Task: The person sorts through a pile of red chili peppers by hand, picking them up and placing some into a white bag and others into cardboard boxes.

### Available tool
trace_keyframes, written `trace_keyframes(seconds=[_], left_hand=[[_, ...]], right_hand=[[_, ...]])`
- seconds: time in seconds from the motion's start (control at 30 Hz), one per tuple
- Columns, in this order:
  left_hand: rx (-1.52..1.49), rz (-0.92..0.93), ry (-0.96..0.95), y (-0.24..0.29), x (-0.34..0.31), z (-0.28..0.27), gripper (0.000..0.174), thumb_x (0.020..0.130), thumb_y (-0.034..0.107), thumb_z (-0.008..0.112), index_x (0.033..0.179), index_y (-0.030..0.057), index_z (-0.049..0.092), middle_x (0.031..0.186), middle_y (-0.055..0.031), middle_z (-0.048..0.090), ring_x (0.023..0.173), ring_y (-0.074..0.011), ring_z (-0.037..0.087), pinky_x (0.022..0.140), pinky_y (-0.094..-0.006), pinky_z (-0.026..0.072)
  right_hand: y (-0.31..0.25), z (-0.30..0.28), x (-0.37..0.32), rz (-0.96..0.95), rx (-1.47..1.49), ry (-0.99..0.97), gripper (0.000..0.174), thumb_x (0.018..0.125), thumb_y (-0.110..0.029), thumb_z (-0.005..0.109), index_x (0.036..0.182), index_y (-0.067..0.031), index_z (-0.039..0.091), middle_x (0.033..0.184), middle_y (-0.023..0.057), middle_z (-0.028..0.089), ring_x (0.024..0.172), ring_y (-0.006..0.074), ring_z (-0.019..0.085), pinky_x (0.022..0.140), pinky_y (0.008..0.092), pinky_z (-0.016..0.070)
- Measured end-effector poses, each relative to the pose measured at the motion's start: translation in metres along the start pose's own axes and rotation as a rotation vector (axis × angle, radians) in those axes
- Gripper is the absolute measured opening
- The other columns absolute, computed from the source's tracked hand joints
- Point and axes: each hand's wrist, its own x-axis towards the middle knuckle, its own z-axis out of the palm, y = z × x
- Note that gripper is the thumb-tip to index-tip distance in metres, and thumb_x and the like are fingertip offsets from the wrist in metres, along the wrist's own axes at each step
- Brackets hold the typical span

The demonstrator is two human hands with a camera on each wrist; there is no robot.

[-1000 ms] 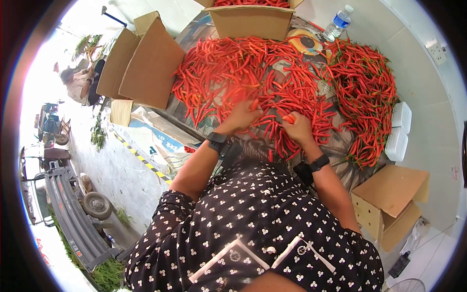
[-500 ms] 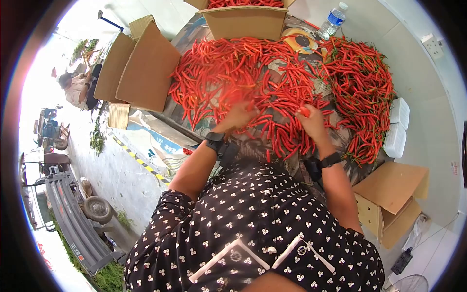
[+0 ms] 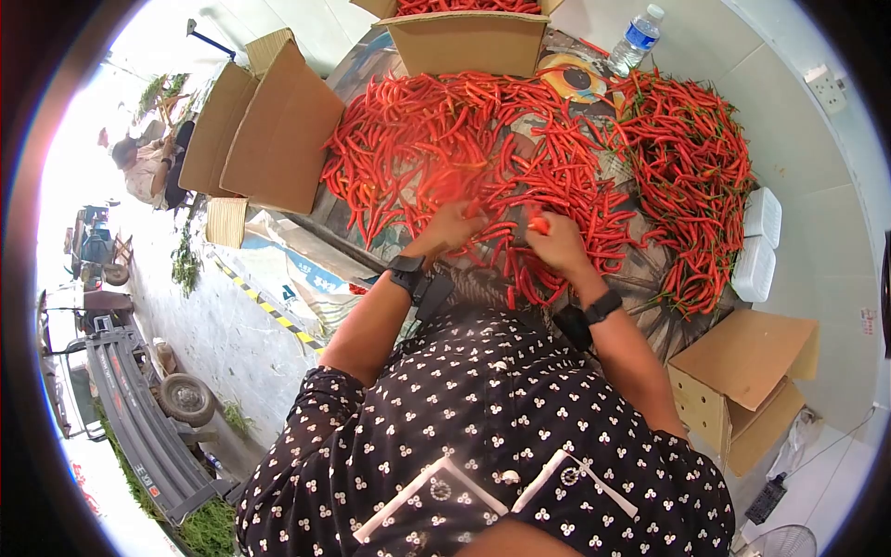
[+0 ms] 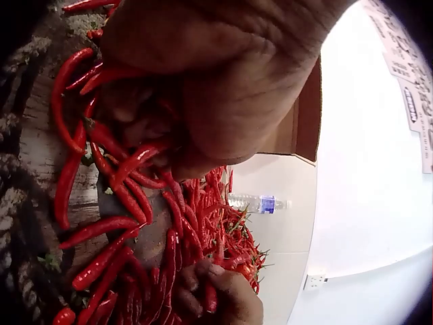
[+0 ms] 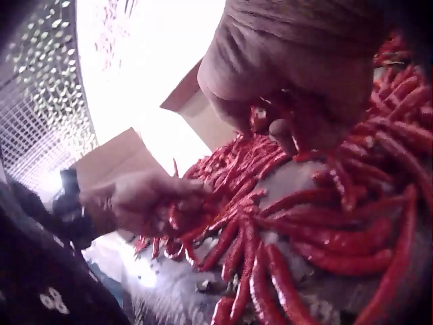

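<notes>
Red chilies (image 3: 427,121) lie spread over a patterned sheet, with a denser heap of chilies with green stems (image 3: 691,176) at the right. The left hand (image 3: 453,227) is over the near part of the spread; in the left wrist view its curled fingers (image 4: 145,122) hold red chilies. To its right, the right hand (image 3: 557,243) grips chilies, red tips showing at its fingers. In the right wrist view the right hand (image 5: 291,81) has chilies inside its curled fingers, above loose ones.
An open box of chilies (image 3: 469,45) stands at the back and an open carton (image 3: 283,130) at the left. A water bottle (image 3: 636,39), white containers (image 3: 756,246) and another carton (image 3: 742,371) line the right side. A person (image 3: 148,167) sits far left.
The right hand moved right over the chilies, then came back left toward the left hand. The left hand shifted slightly left, still holding chilies.
</notes>
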Motion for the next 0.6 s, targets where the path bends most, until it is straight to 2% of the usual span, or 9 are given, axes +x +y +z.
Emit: trace_keyframes(seconds=[0.13,0.23,0.27,0.33,0.37,0.43,0.47,0.53,0.6], left_hand=[[-0.001,-0.032,-0.011,-0.001,0.002,0.0,0.022,0.08,0.021,0.059,0.089,0.0017,0.06,0.073,-0.0038,0.058,0.069,-0.0118,0.053,0.062,-0.0287,0.0429],[-0.014,-0.046,-0.02,0.003,0.003,0.0,0.021,0.08,0.021,0.059,0.089,0.0021,0.06,0.072,-0.0036,0.058,0.068,-0.0118,0.053,0.062,-0.0291,0.0428],[-0.024,-0.065,-0.018,0.005,0.002,0.001,0.021,0.08,0.021,0.059,0.089,0.002,0.06,0.072,-0.0036,0.058,0.068,-0.0119,0.053,0.062,-0.0294,0.0428],[-0.015,-0.029,0.004,-0.007,0.008,0.002,0.022,0.08,0.021,0.059,0.09,0.0016,0.06,0.072,-0.0038,0.058,0.067,-0.012,0.053,0.061,-0.0296,0.0431],[-0.007,0.006,0.027,-0.013,0.011,0.003,0.022,0.079,0.02,0.059,0.09,0.0012,0.059,0.072,-0.004,0.058,0.067,-0.0122,0.053,0.061,-0.0298,0.0434],[0.036,0.01,-0.006,-0.004,0.008,0.004,0.022,0.079,0.019,0.059,0.092,0.0015,0.059,0.071,-0.0041,0.057,0.066,-0.0122,0.053,0.06,-0.0299,0.0435],[0.077,0.015,-0.044,0.0,0.006,0.006,0.022,0.079,0.018,0.059,0.093,0.0017,0.059,0.071,-0.0043,0.057,0.066,-0.0123,0.053,0.058,-0.0301,0.0437],[0.088,0.016,-0.105,0.007,0.001,0.01,0.022,0.079,0.017,0.058,0.095,0.0022,0.059,0.072,-0.0049,0.058,0.066,-0.0124,0.053,0.058,-0.0299,0.044],[0.099,0.019,-0.166,0.008,0.0,0.011,0.022,0.079,0.016,0.058,0.097,0.0028,0.059,0.072,-0.0054,0.058,0.066,-0.0125,0.054,0.058,-0.0298,0.0443]], right_hand=[[0.056,-0.046,-0.016,0.499,0.659,0.181,0.012,0.076,-0.011,0.054,0.083,-0.0024,0.06,0.068,0.0043,0.06,0.059,0.0128,0.058,0.057,0.0294,0.0467],[0.067,-0.06,-0.021,0.575,0.709,0.407,0.014,0.075,-0.007,0.053,0.086,-0.0018,0.061,0.069,0.005,0.059,0.055,0.0102,0.056,0.054,0.0274,0.046],[0.071,-0.058,-0.02,0.575,0.708,0.409,0.014,0.075,-0.007,0.053,0.086,-0.0018,0.061,0.069,0.005,0.059,0.055,0.0102,0.056,0.054,0.0274,0.046],[0.081,-0.048,-0.016,0.649,0.502,0.318,0.022,0.072,-0.008,0.056,0.092,-0.0012,0.061,0.074,0.0109,0.063,0.062,0.0192,0.061,0.06,0.0319,0.0479],[0.086,-0.042,-0.016,0.648,0.503,0.317,0.022,0.072,-0.008,0.056,0.092,-0.0012,0.061,0.074,0.0109,0.063,0.062,0.0192,0.061,0.06,0.0319,0.0479],[0.077,-0.031,-0.011,0.349,0.097,0.211,0.028,0.068,-0.012,0.06,0.094,-0.0028,0.062,0.081,0.0168,0.064,0.076,0.0302,0.062,0.069,0.0371,0.0477],[0.074,-0.028,-0.011,0.347,0.099,0.207,0.028,0.068,-0.012,0.06,0.094,-0.0028,0.062,0.081,0.0168,0.064,0.076,0.0302,0.062,0.069,0.0371,0.0477],[0.051,-0.033,-0.009,0.198,0.049,-0.01,0.033,0.066,-0.016,0.063,0.096,-0.0052,0.062,0.088,0.0203,0.062,0.088,0.0356,0.059,0.075,0.0397,0.046],[0.048,-0.032,-0.004,0.162,0.065,-0.088,0.028,0.067,-0.017,0.062,0.091,-0.0037,0.062,0.084,0.0207,0.061,0.083,0.0359,0.059,0.071,0.0405,0.0462]])
